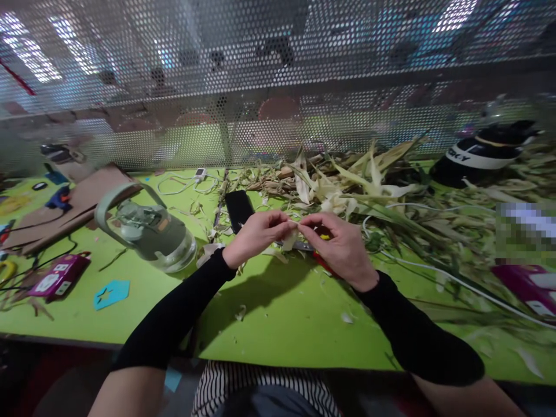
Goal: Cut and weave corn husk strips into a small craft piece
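Over the green table (269,318), my left hand (259,236) pinches a small pale piece of husk (290,237). My right hand (341,243) holds the same piece from the other side, its thumb and forefinger close to my left fingertips. Scissors (319,260) with red on the handle lie beneath and beside my right hand, partly hidden by it. A black phone (238,209) lies just behind my left hand. Long dry and green husks (369,179) are heaped behind my right hand.
A green bottle (158,234) with a handle leans at the left. Nearby are a purple box (61,277), a blue paper piece (112,294) and cardboard (73,202). White cables (438,269) cross the right side. A dark bag (478,156) stands back right, before a perforated metal screen (260,127).
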`<state>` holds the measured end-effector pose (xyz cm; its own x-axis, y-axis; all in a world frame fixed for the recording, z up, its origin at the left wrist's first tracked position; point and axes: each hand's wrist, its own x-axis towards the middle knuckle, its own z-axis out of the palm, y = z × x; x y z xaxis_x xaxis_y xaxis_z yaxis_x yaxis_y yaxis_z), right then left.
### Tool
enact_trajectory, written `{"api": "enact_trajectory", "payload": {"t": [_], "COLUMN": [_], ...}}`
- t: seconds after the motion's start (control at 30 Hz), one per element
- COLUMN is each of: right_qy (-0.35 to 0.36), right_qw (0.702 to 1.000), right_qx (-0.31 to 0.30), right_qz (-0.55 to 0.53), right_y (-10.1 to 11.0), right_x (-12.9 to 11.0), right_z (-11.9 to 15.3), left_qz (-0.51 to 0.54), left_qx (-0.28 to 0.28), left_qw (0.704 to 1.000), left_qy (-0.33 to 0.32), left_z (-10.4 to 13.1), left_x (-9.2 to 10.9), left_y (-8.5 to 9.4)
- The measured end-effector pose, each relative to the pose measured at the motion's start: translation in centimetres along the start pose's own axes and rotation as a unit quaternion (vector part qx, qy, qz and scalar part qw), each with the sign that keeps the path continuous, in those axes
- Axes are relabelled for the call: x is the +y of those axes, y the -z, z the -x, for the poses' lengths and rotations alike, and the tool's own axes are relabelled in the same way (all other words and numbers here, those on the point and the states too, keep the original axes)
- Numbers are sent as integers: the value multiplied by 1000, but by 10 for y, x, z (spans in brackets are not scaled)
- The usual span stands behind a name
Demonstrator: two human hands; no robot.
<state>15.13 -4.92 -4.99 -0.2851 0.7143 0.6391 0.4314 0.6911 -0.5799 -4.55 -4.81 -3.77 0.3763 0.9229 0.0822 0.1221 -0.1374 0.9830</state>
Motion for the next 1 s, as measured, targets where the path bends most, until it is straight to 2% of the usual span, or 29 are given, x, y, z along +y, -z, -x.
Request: {"api": "enact_trajectory", "payload": {"t": [0.2, 0.33, 0.47, 0.67, 0.73, 0.83, 0.93, 1.0], "right_qy": [12, 77, 136, 146, 119, 8, -100, -127], "right_qw": [1000, 994, 986, 985, 992, 998, 984, 978], "right_qx": [-6, -6, -5, -17, -12, -11, -25, -33], "right_qz": [23, 73, 100, 89, 50, -55, -145, -163], "right_y": [0, 1, 3, 5, 4, 0, -6, -10], "right_x": [-2, -1, 1, 1, 1, 1, 2, 3], "right_z": [1, 1, 1, 0, 0, -1, -1, -1], "left_qz": [-8, -8, 39, 83, 76, 56, 18, -7], "left_qx": [-14, -23, -43, -51, -37, -12, 27, 59], "left_qw": [1000, 999, 997, 993, 995, 998, 999, 998], "left_qy": [-2, 22, 59, 65, 55, 37, 18, 8], "left_z": [1, 2, 3, 6, 7, 8, 11, 14], "left_x": [3, 7, 13, 17, 17, 16, 14, 9], "left_y": [3, 4, 6, 8, 6, 2, -2, -4]}}
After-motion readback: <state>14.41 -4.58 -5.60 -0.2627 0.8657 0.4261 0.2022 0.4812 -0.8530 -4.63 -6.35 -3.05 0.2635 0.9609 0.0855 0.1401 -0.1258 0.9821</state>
